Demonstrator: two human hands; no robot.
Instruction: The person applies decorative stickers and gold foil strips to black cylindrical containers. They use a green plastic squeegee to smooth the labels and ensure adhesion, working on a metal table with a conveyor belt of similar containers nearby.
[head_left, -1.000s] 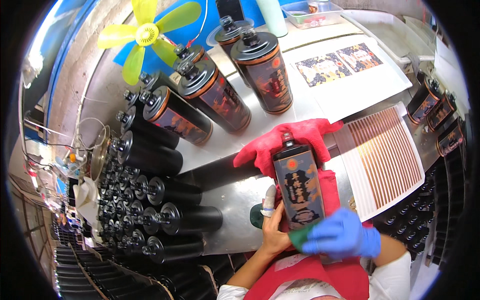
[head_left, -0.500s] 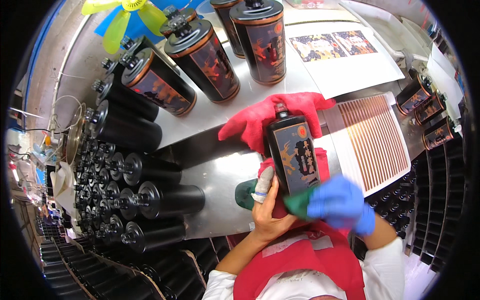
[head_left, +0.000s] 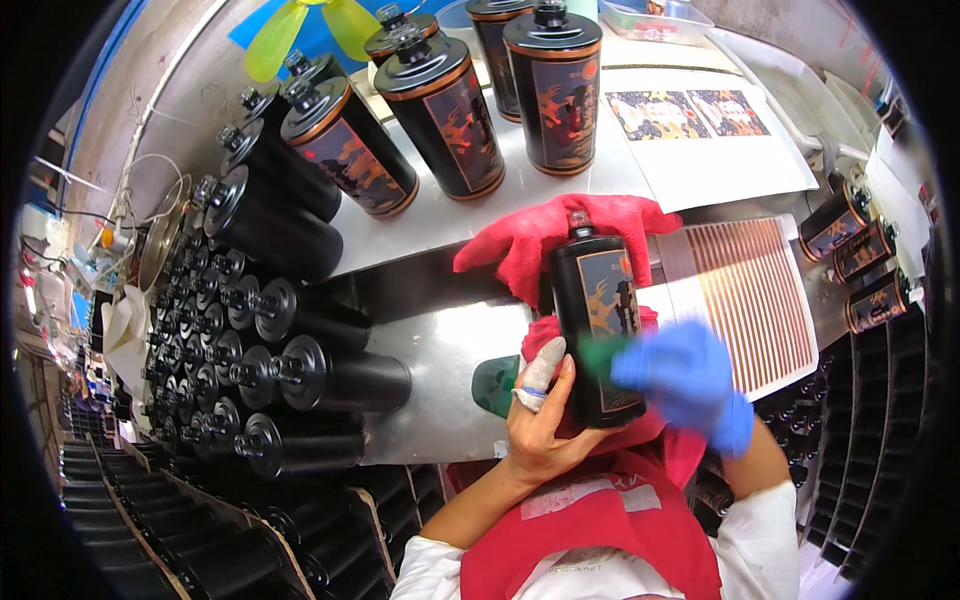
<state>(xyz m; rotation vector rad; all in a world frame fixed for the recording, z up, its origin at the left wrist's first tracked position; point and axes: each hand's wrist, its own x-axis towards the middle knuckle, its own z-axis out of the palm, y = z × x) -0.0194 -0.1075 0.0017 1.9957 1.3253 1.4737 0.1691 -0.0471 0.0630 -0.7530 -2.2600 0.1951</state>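
Black labelled bottle (head_left: 598, 325) lies on the red cloth (head_left: 560, 235) on the counter (head_left: 440, 345). Left hand (head_left: 540, 420) fingers clamped on its side; blue-gloved right hand (head_left: 690, 375) pressing the label, blurred, finger state unclear. Risk: label skews or bottle rolls if the grip slackens.

A bottle (head_left: 600, 330) is lying on a cloth (head_left: 545, 235) on the table (head_left: 440, 345), between the left hand (head_left: 535, 420) and right hand (head_left: 690, 380). Unlabelled bottles (head_left: 290, 380) are lying stacked to its left; labelled bottles (head_left: 450, 110) are standing behind it, label sheets (head_left: 750, 285) lying right.
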